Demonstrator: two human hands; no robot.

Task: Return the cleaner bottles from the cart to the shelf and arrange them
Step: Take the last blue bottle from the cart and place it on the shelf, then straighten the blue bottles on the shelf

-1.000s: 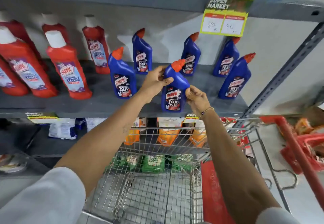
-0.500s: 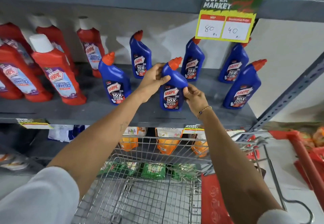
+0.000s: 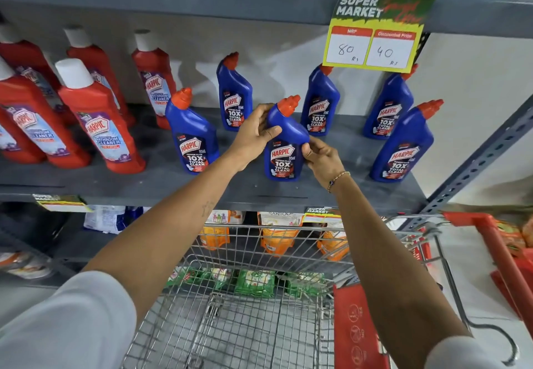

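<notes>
A blue cleaner bottle (image 3: 284,149) with an orange cap stands on the grey shelf (image 3: 161,181), near its front edge. My left hand (image 3: 255,135) grips its neck and shoulder from the left. My right hand (image 3: 321,158) pinches its right side at label height. Several more blue bottles stand around it: one to the left (image 3: 191,135), two behind (image 3: 235,94) (image 3: 320,103), two to the right (image 3: 403,143) (image 3: 388,109). Below my arms is the wire cart (image 3: 253,311); no bottles show in its basket.
Several red bathroom-cleaner bottles (image 3: 99,120) with white caps fill the shelf's left part. A yellow price sign (image 3: 377,31) hangs from the upper shelf. Orange pouches (image 3: 278,239) sit on the lower shelf. The cart's red handle (image 3: 496,250) is at right.
The view has shifted slightly up and closer to the shelf. Both hands stay on the same blue bottle, which stands in about the same spot.
</notes>
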